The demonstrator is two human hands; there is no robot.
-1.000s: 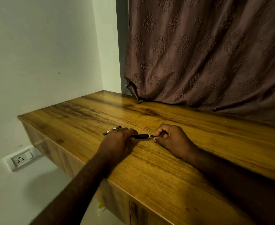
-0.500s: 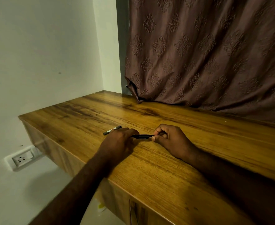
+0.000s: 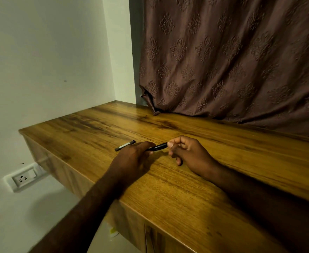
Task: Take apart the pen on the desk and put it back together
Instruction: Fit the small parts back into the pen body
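I see both hands brought close together over the desk [image 3: 195, 194], each clamped on one end of the black pen [image 3: 158, 147], which is lifted just off the wood. My left hand [image 3: 131, 157] grips the near end to hold it steady, while my right hand [image 3: 190, 155] pinches the far tip between thumb and forefinger, placed, I judge, to twist or pull that end. A loose dark piece [image 3: 125, 145] with a pale strip lies on the desk just beyond the left hand (the cap, I would guess), set within easy reach for putting back.
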